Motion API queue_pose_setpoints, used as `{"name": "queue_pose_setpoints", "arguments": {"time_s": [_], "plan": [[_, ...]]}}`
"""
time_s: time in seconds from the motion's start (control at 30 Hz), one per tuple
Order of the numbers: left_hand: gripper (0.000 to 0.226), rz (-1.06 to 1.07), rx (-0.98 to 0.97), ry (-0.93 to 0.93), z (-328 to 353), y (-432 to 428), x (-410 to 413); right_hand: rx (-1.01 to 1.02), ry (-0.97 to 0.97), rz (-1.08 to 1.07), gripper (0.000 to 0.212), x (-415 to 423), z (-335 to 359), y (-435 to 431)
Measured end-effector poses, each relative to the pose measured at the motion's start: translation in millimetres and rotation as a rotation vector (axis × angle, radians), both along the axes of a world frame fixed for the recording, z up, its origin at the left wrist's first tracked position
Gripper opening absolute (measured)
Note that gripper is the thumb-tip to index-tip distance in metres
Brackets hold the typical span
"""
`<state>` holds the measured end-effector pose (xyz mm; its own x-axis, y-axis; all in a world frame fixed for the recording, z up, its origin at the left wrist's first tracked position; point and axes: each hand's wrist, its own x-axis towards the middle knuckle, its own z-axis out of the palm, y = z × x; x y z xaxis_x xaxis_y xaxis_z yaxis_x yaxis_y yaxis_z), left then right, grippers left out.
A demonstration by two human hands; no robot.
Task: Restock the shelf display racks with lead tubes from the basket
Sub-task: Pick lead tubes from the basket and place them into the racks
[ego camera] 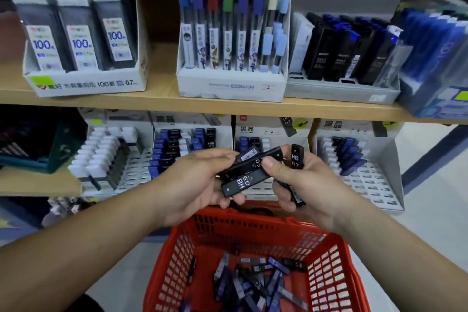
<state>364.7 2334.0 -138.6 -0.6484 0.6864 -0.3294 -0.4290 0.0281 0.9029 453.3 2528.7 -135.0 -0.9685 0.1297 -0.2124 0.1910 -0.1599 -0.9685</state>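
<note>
Left grip [198, 180]: clenched round a crossed fan of black lead tubes [243, 182], straight above the basket [253, 227].
Right grip [311, 185]: pinching that same bunch, and holding an HB 0.7 tube [295, 157] too.
Spare stock: loose on the basket's bottom.
Risk: tubes may slip from the untidy bundle. The 0.5 and 0.7 tubes could end up in the wrong display rack [374, 185] behind the basket.

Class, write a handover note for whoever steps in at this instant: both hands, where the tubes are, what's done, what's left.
Left hand grips several black HB 0.5 tubes above the red basket.
Right hand holds an HB 0.7 tube, thumb on one of the left's tubes.
Many loose tubes lie in the basket.
Lower-shelf racks are part filled, with open slots.
To do: slot held tubes by grade, then empty the basket.
</note>
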Motion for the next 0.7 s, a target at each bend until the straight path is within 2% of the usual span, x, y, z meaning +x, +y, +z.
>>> {"name": "queue_pose_setpoints", "arguments": {"time_s": [0.13, 0.27, 0.37, 0.43, 0.53, 0.63, 0.7], "plan": [[0.028, -0.012, -0.053, 0.023, 1.4, -5.6, -7.9, 0.031, 0.061, 0.064, 0.008, -5.0, -0.7, 3.2], [0.021, 0.056, -0.134, 0.092, -1.0, -4.6, -13.4, 0.079, 0.048, 0.12, 0.013, -3.6, -3.5, 13.6], [0.02, 0.069, -0.152, 0.143, -3.7, -5.0, -16.1, 0.092, 0.025, 0.082, 0.037, -3.0, -7.3, 16.4], [0.021, 0.07, -0.141, 0.147, -5.6, -5.0, -19.0, 0.096, 0.017, 0.059, 0.044, -2.7, -10.2, 17.4], [0.019, 0.094, -0.125, 0.149, -7.8, -5.8, -20.4, 0.07, -0.03, 0.03, 0.039, -1.1, -9.7, 16.6], [0.019, 0.075, -0.12, 0.17, -8.9, -2.7, -14.4, 0.043, -0.059, 0.008, 0.022, -0.8, -10.6, 7.3], [0.02, 0.05, -0.077, 0.107, -8.2, 2.7, -6.5, 0.03, -0.044, -0.015, 0.024, -2.1, -15.0, -0.2]]}}
